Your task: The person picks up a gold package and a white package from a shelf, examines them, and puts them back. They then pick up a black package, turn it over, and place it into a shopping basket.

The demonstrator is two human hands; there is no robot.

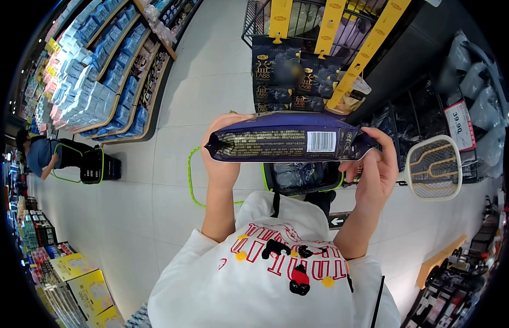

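A dark purple packaged bag (265,143) lies across both hands, its printed bottom face with a white barcode turned up towards me. My left hand (221,147) is closed around the bag's left end, the fingers mostly hidden behind it. At the other end, my right hand (377,164) grips the right corner between thumb and fingers. Below the bag is a black shopping basket (306,190) with a green rim, holding dark packages. Black and gold packs (276,65) hang on yellow strips just beyond the bag.
Blue packs fill a curved shelf (120,71) at the upper left. A person (38,153) with a wheeled basket (93,167) is at the far left. On the right are a mesh racket (435,168), a price sign (460,126) and grey wrapped goods (473,82).
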